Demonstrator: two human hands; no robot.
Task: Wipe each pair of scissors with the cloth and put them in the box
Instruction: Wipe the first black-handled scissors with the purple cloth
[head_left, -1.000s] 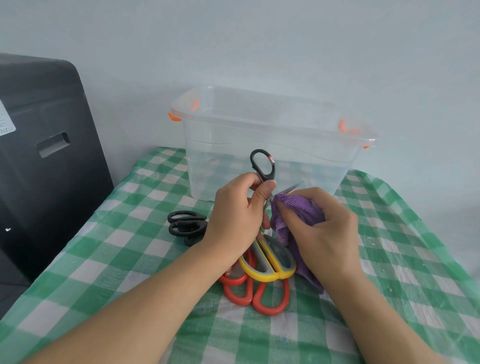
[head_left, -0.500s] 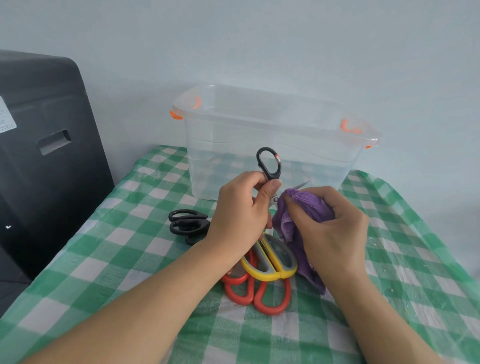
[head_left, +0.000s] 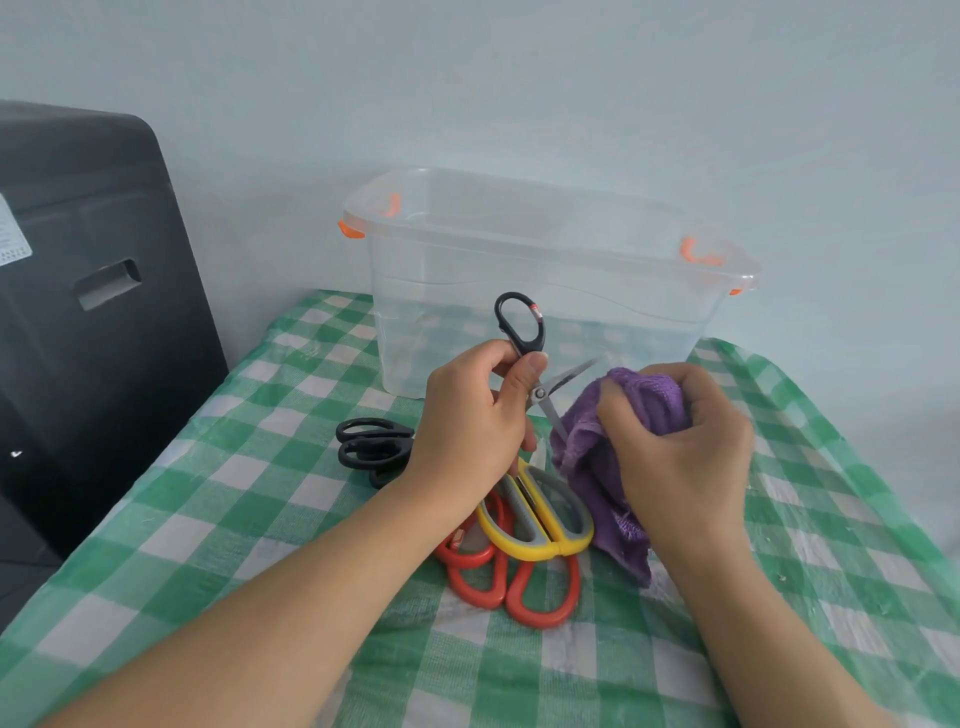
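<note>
The left hand (head_left: 470, 421) grips black-handled scissors (head_left: 524, 338) with blades spread; one blade runs into the purple cloth (head_left: 587, 452) bunched in the right hand (head_left: 685, 447).

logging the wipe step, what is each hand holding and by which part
Left hand grips the black-handled scissors by the handles. Right hand grips the bunched purple cloth.

Home: checked tablecloth (head_left: 218, 499), plain wall (head_left: 519, 78).
</note>
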